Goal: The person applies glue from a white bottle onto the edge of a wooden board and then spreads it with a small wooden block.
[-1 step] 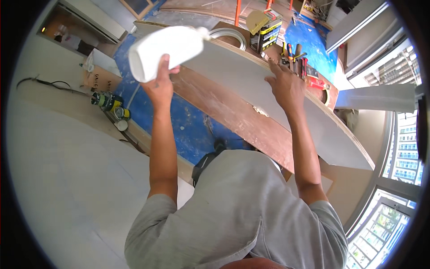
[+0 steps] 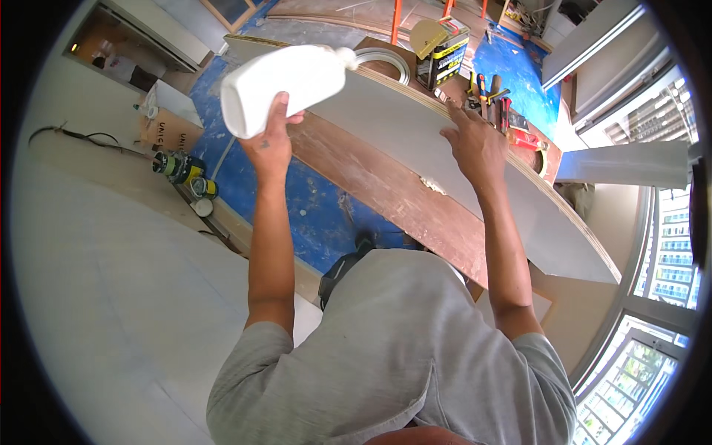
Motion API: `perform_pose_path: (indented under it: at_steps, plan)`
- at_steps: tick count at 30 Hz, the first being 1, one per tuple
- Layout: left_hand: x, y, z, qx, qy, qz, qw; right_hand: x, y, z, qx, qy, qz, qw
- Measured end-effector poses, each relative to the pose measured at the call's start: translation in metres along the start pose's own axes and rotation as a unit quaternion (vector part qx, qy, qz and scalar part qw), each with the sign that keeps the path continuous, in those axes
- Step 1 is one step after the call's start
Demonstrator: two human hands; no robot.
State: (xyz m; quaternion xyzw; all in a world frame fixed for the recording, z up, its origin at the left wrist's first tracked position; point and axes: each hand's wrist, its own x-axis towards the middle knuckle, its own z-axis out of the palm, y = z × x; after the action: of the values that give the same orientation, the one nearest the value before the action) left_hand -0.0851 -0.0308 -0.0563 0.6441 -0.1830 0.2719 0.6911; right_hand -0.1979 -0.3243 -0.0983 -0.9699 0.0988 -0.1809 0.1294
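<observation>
A white plastic bottle (image 2: 285,83) is tipped on its side, its narrow neck pointing right and slightly up. My left hand (image 2: 271,144) is closed round its lower side, thumb across the front. The bottle hangs over a long panel (image 2: 386,119) with a pale grey face and a layered wood edge, standing on its long side. My right hand (image 2: 478,144) lies over the panel's upper edge, thumb on the near side and fingers reaching over the top. Its far fingertips are partly hidden.
Beyond the panel stand a yellow-and-black tin (image 2: 445,63), a white coil (image 2: 383,63) and several hand tools (image 2: 489,96). Blue sheeting (image 2: 297,208) covers the floor. A cardboard box (image 2: 169,132) and a green power tool (image 2: 172,167) are at left. A person (image 2: 122,68) is in the far-left doorway.
My left hand and the bottle have shifted slightly to the right and a little lower. My right hand stays at the panel's edge.
</observation>
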Motion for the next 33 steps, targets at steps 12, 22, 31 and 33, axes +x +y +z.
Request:
perform_pose_path:
  at_steps: [12, 22, 31, 33]
  plan:
    - [0.003, -0.006, 0.000, 0.062, 0.005, -0.016, 0.998, -0.005, 0.000, -0.002, 0.007, 0.003, -0.013, 1.000]
    - [0.006, -0.004, 0.006, 0.054, 0.020, -0.011, 0.998, -0.003, -0.001, -0.003, -0.005, 0.008, -0.013, 1.000]
    - [0.014, -0.013, -0.001, 0.051, 0.007, -0.012, 0.999, -0.005, -0.001, 0.001, -0.004, 0.029, -0.020, 0.999]
    - [0.009, -0.012, 0.000, 0.050, 0.004, -0.012, 0.999, -0.004, -0.001, 0.000, -0.002, 0.026, -0.016, 1.000]
